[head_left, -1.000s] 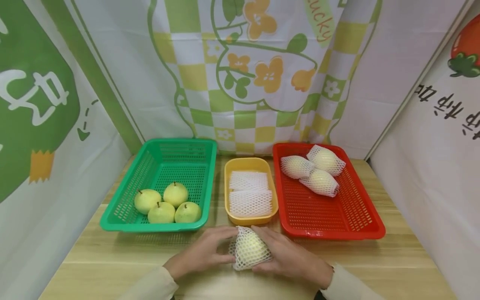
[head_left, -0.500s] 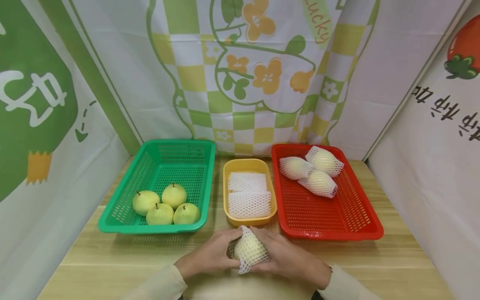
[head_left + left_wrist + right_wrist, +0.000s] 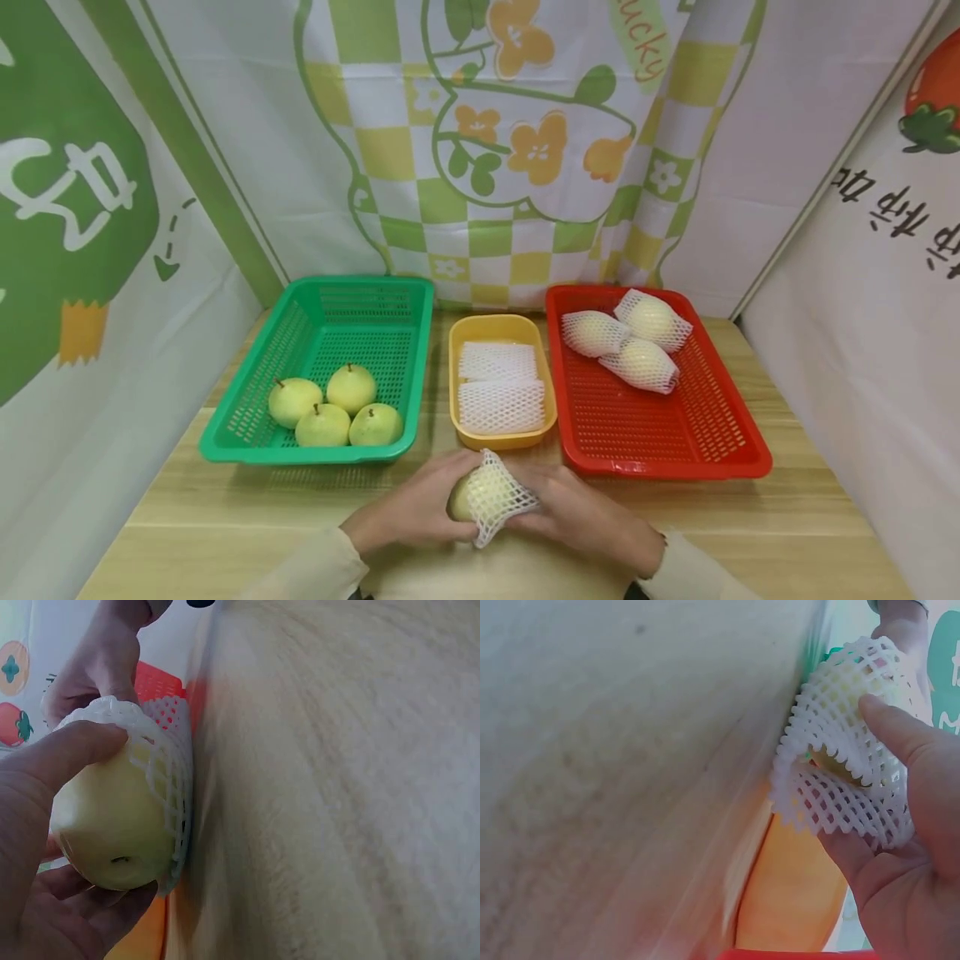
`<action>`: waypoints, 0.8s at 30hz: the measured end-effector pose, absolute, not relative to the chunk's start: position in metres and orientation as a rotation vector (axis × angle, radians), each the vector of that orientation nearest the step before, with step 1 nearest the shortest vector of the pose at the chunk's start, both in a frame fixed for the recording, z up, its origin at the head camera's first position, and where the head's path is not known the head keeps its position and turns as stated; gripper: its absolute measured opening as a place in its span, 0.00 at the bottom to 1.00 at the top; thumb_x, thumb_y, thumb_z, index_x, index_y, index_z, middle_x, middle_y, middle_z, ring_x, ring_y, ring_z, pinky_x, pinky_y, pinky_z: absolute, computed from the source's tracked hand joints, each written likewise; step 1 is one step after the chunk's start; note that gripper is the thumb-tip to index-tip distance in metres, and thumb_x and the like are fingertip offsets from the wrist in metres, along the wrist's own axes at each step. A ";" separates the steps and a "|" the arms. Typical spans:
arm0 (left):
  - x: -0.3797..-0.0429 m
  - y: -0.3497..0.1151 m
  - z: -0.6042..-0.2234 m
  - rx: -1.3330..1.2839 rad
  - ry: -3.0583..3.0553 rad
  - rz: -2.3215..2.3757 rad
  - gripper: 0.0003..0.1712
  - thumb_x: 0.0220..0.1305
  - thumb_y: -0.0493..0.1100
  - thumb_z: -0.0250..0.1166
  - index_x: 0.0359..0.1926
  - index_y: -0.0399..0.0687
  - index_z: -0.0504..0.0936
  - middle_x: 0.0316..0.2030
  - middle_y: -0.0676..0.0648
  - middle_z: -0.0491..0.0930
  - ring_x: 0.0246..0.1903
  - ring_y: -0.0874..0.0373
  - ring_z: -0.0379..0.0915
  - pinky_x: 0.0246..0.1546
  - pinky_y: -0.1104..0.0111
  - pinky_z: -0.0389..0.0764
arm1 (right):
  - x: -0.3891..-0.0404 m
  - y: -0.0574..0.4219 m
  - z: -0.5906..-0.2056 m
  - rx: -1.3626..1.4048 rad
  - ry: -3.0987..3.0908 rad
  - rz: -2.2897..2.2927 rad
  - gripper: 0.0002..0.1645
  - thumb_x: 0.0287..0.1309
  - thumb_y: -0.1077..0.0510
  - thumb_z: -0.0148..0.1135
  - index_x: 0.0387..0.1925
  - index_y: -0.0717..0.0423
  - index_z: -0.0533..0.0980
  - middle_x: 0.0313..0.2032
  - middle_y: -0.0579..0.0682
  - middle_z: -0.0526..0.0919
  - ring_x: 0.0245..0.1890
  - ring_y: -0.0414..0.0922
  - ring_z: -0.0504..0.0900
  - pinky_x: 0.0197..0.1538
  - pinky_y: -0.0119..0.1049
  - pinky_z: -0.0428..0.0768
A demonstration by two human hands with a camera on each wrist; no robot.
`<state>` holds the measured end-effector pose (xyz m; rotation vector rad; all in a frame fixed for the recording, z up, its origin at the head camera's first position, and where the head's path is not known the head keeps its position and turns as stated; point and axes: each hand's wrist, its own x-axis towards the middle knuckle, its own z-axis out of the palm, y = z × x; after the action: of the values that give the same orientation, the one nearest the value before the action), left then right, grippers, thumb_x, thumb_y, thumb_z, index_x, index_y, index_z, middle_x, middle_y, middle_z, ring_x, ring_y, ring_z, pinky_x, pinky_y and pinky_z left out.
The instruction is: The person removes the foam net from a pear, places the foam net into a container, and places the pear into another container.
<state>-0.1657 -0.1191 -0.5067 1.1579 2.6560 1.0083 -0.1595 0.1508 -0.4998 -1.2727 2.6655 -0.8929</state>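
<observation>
Low in the middle of the head view, a pale yellow-green pear sits partly inside a white foam net sleeve. My left hand grips the pear's bare left end, thumb on the near side and fingers round the far side. The thumb tip lies at the net's edge in the left wrist view. My right hand holds the netted right side between thumb and fingers. In the right wrist view, the net's loose open end spreads between that thumb and the fingers.
A green basket with several bare pears stands left. The yellow tub at centre holds foam nets. On the right, a red basket contains three netted pears. Everything stands on a wooden table.
The net's left edge has shifted rightward over the pear, so its left end now shows bare. My left hand has closed in round that end, while the right hand stays on the netted side.
</observation>
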 end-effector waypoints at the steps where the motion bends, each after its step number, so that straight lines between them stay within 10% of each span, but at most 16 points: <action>1: -0.166 -0.118 -0.507 1.161 2.661 1.005 0.46 0.49 0.48 0.81 0.69 0.47 0.74 0.61 0.52 0.81 0.57 0.61 0.76 0.62 0.63 0.82 | -0.160 0.151 -0.499 -1.272 2.659 -0.900 0.37 0.70 0.40 0.65 0.75 0.46 0.71 0.67 0.41 0.81 0.63 0.37 0.82 0.65 0.37 0.84; 24: -0.154 -0.154 -0.489 1.140 2.746 0.879 0.45 0.49 0.50 0.83 0.67 0.40 0.79 0.61 0.44 0.85 0.59 0.49 0.82 0.58 0.59 0.87 | -0.140 0.166 -0.478 -1.383 2.741 -0.846 0.18 0.60 0.64 0.74 0.52 0.52 0.89 0.46 0.46 0.93 0.44 0.34 0.89 0.46 0.26 0.89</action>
<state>-0.1544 -0.1539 -0.4886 1.1402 2.7460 0.8794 -0.1403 0.1658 -0.4778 -1.3832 2.7405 -0.8455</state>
